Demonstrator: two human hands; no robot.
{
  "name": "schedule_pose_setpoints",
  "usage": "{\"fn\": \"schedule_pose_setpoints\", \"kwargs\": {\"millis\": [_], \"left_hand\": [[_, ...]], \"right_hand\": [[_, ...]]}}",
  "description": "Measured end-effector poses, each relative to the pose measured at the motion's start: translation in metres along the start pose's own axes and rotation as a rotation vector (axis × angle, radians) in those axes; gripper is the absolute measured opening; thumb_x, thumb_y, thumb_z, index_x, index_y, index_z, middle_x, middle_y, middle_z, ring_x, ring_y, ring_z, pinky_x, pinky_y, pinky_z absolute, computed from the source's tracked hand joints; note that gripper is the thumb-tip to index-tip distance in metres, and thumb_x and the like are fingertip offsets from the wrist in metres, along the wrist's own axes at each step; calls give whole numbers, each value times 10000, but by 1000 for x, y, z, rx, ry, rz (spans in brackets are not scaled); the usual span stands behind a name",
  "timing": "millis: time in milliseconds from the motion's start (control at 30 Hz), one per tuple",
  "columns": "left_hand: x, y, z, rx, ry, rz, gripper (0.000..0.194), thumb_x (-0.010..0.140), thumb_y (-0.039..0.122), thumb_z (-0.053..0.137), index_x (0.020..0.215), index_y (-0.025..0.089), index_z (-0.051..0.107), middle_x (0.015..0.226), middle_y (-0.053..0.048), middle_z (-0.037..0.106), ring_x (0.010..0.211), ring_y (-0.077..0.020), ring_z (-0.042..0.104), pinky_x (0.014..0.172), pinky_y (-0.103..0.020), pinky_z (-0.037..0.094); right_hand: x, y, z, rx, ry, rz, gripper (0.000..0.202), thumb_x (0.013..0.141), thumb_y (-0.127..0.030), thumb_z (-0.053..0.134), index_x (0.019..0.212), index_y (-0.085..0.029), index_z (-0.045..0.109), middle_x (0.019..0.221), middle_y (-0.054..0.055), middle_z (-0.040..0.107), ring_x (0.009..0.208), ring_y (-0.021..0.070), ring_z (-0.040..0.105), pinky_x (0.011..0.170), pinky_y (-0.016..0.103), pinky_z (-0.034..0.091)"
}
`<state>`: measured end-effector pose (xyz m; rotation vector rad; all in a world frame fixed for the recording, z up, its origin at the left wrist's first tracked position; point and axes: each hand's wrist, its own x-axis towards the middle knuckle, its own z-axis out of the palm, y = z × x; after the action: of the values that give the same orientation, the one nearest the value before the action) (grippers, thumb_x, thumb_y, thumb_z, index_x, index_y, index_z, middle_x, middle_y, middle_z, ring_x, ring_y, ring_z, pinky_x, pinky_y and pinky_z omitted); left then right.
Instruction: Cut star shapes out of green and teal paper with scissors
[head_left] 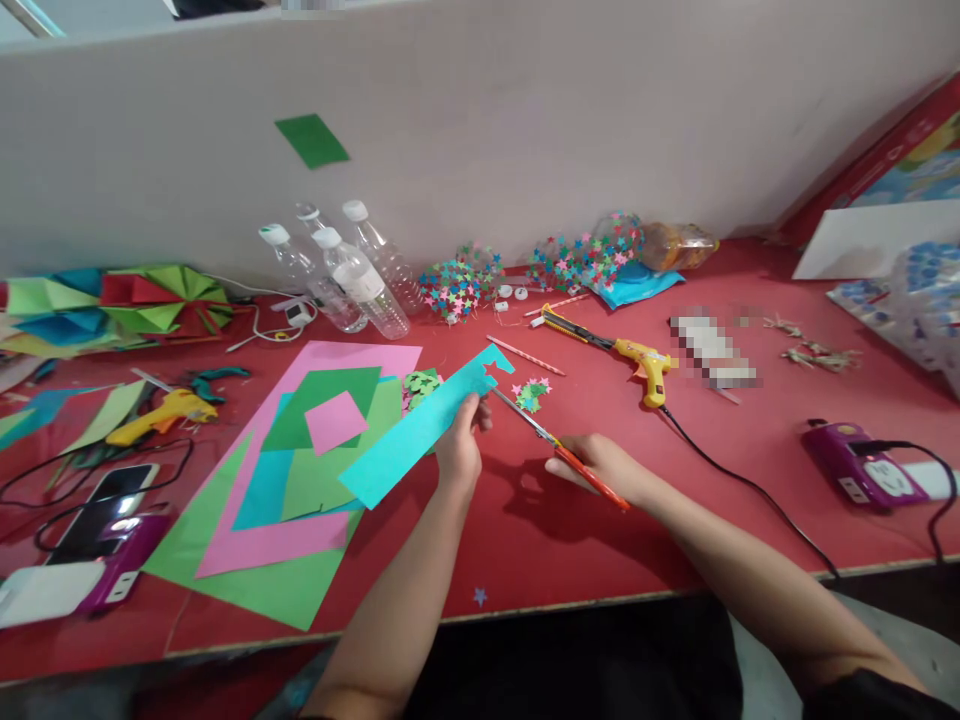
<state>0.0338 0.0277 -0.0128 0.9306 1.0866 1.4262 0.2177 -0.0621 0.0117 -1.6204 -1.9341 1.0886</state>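
My left hand (pixel 461 445) pinches a long strip of turquoise paper (pixel 409 435) near its far right end, where a star-like notch is cut. In my right hand (pixel 596 465) is a pair of scissors (pixel 577 468) with orange-red handles, its blades pointing up and left at the cut end of the strip. Just beyond the blades lies a small pile of pink and green paper stars (pixel 531 393). Green paper pieces (pixel 421 388) sit partly behind the strip. A striped straw (pixel 525 354) lies farther back.
Layered coloured sheets (pixel 247 520) lie at left, beside a yellow glue gun (pixel 169 415) and a phone (pixel 105 510). Plastic bottles (pixel 360 280) and star-covered balls (pixel 454 285) stand along the wall. Another glue gun (pixel 645 370) lies right, its cord trailing to the table edge near a purple adapter (pixel 840 455).
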Motion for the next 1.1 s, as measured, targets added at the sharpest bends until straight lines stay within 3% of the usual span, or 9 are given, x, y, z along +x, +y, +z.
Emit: {"fn": "schedule_pose_setpoints", "kwargs": {"millis": [400,600,833,1100], "left_hand": [[-2,-4,-3,75,-65,12,269,793,345,598,574,188,596,526,13,570,510,-102,502,561,-250,423],[-4,0,2,51,-63,-46,264,766,376,632,594,177,603,543,11,573,501,-96,507,536,-250,415],[-9,2,13,-126,-6,-127,227,675,359,712,643,163,602,543,31,561,477,-69,496,485,-215,376],[-4,0,6,-43,-8,-130,232,709,355,665,601,163,593,540,20,572,487,-75,501,524,-225,402]], "right_hand": [[-3,2,8,402,-124,106,502,876,-639,457,668,-182,461,480,-35,470,424,86,422,446,216,332],[-2,0,11,426,-111,163,464,869,-604,501,680,-180,502,442,-47,468,391,83,419,417,202,328],[-2,-1,16,482,-102,178,477,864,-627,490,678,-188,478,416,-56,449,363,78,404,396,193,318],[0,-1,12,443,-104,169,491,863,-635,490,671,-184,474,405,-56,450,350,71,393,386,192,299]]}}
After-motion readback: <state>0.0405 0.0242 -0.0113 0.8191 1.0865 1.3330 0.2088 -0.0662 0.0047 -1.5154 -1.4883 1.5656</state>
